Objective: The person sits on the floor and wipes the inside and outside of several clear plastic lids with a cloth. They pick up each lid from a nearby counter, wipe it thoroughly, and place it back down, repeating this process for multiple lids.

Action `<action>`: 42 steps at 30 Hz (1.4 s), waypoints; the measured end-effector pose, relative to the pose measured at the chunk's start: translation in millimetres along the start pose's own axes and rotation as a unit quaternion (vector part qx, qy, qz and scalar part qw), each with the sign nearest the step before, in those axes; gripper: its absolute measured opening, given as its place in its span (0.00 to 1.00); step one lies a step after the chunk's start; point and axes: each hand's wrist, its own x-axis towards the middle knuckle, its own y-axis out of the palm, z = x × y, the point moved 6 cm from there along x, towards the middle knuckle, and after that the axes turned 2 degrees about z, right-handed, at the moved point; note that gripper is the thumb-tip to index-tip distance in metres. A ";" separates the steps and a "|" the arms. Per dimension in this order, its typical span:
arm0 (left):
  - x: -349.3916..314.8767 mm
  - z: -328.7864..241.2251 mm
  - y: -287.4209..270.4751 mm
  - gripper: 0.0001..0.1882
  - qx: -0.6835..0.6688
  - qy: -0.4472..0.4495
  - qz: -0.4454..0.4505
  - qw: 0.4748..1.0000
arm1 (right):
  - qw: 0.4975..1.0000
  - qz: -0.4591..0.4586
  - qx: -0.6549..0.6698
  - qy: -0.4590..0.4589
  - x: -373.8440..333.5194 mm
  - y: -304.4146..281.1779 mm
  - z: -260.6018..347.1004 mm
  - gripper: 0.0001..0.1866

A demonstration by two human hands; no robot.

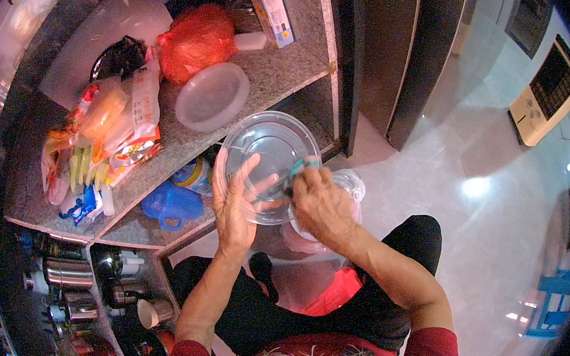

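Note:
My left hand (pixel 235 207) grips a round, clear plastic container (pixel 272 132) at its left side, with the fingers spread along its wall. The container is tilted with its round opening toward me, and nothing shows inside it. At its right rim, my right hand (pixel 327 206) is closed on a small teal piece (pixel 305 164) with a dark part beside it. This piece is pressed against the container's wall; whether it is cloth or sponge I cannot tell. A translucent round lid (pixel 212 97) lies on the shelf just beyond the container.
Left on the granite shelf lie a red plastic bag (pixel 198 43), several food packets (pixel 109 116) and a small carton (pixel 269 8). Below sit a blue plastic jug (pixel 171 205) and metal pots (pixel 70 274). A white plastic bag (pixel 349 184) is behind my right hand. An air cooler (pixel 547 93) stands far right.

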 end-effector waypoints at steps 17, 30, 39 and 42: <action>-11.5 47.4 0.4 0.31 -0.072 -0.135 0.046 0.987 | 0.985 -0.102 0.090 -0.109 32.5 -27.1 21.1 0.23; -11.6 16.4 19.7 0.31 0.045 -0.054 0.114 0.991 | 0.984 -0.060 0.076 0.149 31.5 -18.9 -64.8 0.20; -7.6 14.4 7.7 0.32 0.020 -0.051 0.087 0.995 | 0.933 -0.156 0.300 0.124 32.0 -39.7 -82.9 0.26; -5.5 14.4 8.5 0.32 0.000 -0.056 0.067 0.996 | 0.963 -0.165 0.164 0.133 26.7 -44.7 -77.0 0.22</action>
